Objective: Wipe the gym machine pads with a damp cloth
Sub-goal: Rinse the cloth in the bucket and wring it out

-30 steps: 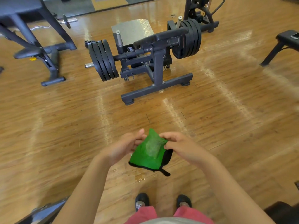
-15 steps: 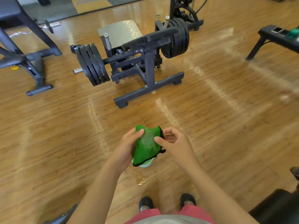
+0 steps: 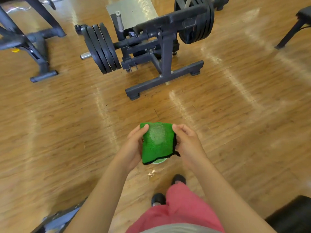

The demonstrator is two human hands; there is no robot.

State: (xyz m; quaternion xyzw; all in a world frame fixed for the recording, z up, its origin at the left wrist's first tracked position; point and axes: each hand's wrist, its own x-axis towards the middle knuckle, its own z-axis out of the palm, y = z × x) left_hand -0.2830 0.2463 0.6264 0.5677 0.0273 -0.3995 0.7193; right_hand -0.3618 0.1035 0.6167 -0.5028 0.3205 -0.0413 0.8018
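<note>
Green cloth (image 3: 158,145) gripped: left hand (image 3: 133,148), right hand (image 3: 188,145).

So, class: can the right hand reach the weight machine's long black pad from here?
Probably not: the right hand holds the green cloth, and the pad lies beyond a stretch of floor. Nothing blocks it.

You're in a gym: a black plate-loaded machine (image 3: 165,52) sits ahead of you on the glossy wooden floor (image 3: 235,115), 2 stacks of weight plates (image 3: 101,47) on its bar ends, and another dark equipment frame (image 3: 41,56) stands at your left.
</note>
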